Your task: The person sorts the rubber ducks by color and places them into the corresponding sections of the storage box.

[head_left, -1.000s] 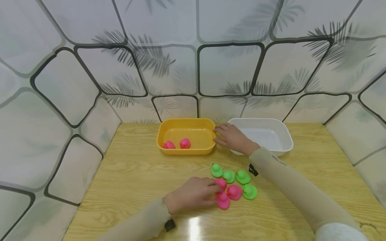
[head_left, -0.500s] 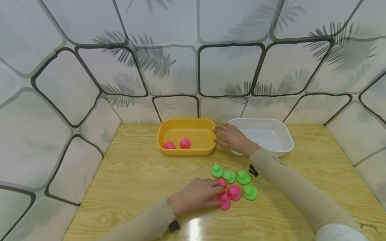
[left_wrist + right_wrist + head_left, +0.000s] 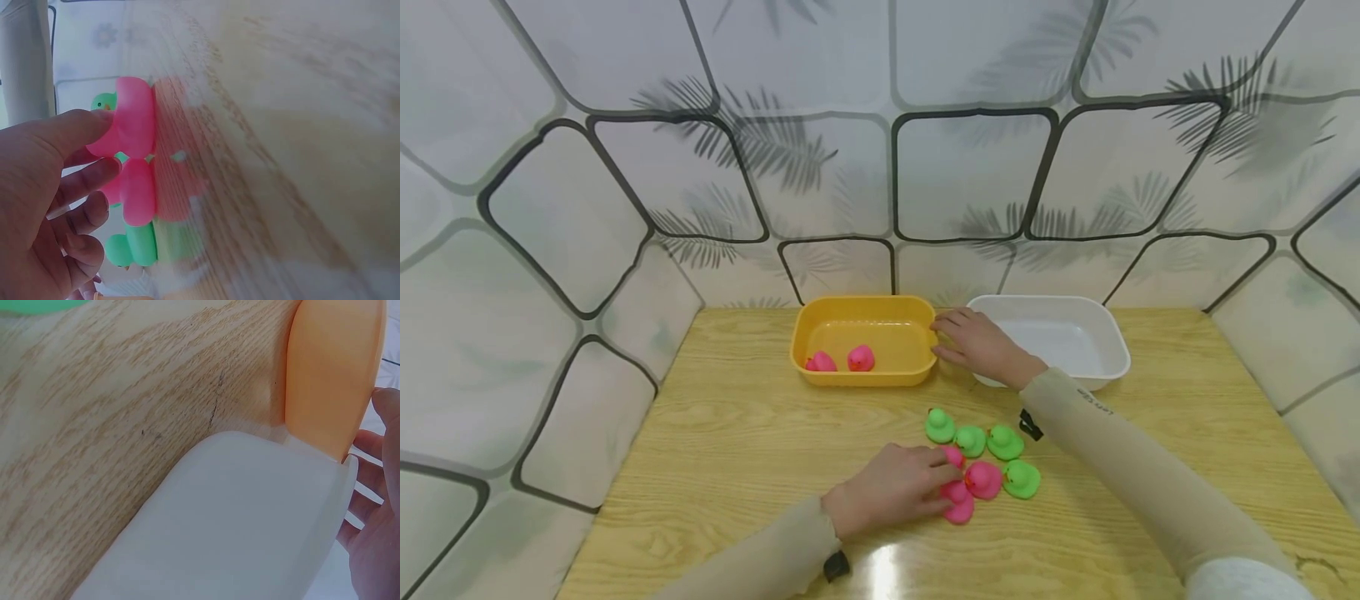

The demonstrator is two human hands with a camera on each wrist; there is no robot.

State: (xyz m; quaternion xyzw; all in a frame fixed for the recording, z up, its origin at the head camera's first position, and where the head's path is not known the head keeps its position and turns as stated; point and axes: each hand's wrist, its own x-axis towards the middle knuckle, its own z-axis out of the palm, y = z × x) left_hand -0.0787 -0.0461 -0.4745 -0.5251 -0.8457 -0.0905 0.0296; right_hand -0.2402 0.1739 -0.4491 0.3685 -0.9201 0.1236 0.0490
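My left hand (image 3: 898, 492) bends its thumb and fingertips around a pink rubber duck (image 3: 958, 505), the nearest of the cluster on the table. In the left wrist view the thumb overlaps that pink duck (image 3: 134, 119), the index fingertip just below it. Two more pink ducks (image 3: 983, 479) lie close by, one partly hidden behind my fingers. Several green rubber ducks (image 3: 1004, 442) border them at the back and right. My right hand (image 3: 981, 342) rests its loose fingers at the right rim of the yellow basin (image 3: 880, 377), over the left end of the white basin (image 3: 1097, 317).
Two pink ducks (image 3: 861, 358) lie inside the yellow basin along its front wall. Both basins stand side by side at the back of the wooden table (image 3: 737, 442), against a patterned backdrop (image 3: 970, 175). My right forearm (image 3: 1142, 458) crosses the table's right side.
My left hand has shifted slightly right, so its fingers now reach over the nearest pink duck. My right hand and the basins stay in place.
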